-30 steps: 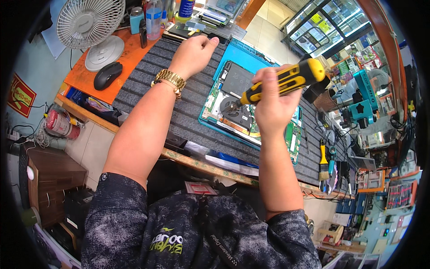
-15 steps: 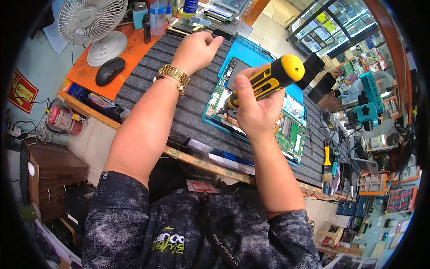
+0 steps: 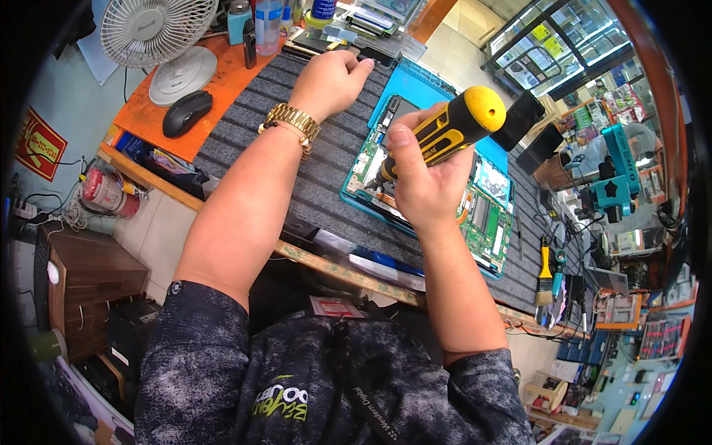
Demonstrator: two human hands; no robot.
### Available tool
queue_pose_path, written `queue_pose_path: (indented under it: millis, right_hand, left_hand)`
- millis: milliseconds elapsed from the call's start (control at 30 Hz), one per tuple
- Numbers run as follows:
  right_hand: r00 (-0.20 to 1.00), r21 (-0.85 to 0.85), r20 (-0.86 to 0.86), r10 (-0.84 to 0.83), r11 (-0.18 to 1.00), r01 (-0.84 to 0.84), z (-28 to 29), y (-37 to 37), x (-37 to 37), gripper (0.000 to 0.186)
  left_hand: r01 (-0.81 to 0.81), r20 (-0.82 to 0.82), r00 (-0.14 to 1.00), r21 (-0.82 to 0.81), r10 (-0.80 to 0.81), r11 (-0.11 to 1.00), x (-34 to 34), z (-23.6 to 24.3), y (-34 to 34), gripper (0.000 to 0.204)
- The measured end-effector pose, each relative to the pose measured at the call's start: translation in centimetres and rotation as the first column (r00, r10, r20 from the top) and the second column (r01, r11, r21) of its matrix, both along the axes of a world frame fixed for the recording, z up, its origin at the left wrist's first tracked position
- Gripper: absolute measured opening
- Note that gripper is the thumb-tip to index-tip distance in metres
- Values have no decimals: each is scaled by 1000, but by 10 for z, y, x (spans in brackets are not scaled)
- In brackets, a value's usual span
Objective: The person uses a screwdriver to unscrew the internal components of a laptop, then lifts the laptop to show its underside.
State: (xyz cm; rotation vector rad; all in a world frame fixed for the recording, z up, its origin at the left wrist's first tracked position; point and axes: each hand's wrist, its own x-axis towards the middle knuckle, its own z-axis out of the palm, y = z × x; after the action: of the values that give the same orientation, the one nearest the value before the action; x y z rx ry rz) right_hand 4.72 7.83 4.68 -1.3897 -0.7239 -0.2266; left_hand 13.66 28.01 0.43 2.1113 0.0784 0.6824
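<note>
My right hand point(image 3: 432, 178) is wrapped round a black and yellow screwdriver point(image 3: 452, 130), tilted with its handle end up toward me. Its narrow end points down at the near left part of an opened laptop base point(image 3: 489, 222), where green circuit board shows; the tip's exact contact is hard to make out. Beneath the laptop lies a blue repair mat point(image 3: 406, 78). My left hand point(image 3: 332, 83), with a gold watch point(image 3: 294, 119) at the wrist, is closed above the grey ribbed mat point(image 3: 256, 111), beyond the laptop's left side. Whatever its curled fingers hold is hidden.
A white fan point(image 3: 182, 74) and a black mouse point(image 3: 187, 113) stand on the orange surface at left. Bottles point(image 3: 267, 28) and stacked parts point(image 3: 371, 26) are at the back. A yellow-handled brush point(image 3: 545, 274) and cables lie right of the laptop, near a teal clamp stand point(image 3: 619, 170).
The whole view has shifted slightly, with the bench a little lower and further right. Both hands keep nearly the same pose, and the screwdriver stays in my right hand.
</note>
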Motion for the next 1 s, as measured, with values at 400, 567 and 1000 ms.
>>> queue_pose_path:
  millis: [400,567,1000]
  right_hand:
    - [999,-42,37,2,999,0,-2,6,7,41]
    - [1000,-11,-4,-14,1000,13,-6,2,10,38]
    - [999,16,-21,38,999,-38,-5,3,5,36]
  left_hand:
    - [-152,-104,979,178,173,972,9,-10,47,32]
    - [-138,-262,943,247,204,959,9,-12,69,20]
    - [-142,-271,935,309,230,940,11,-20,53,22]
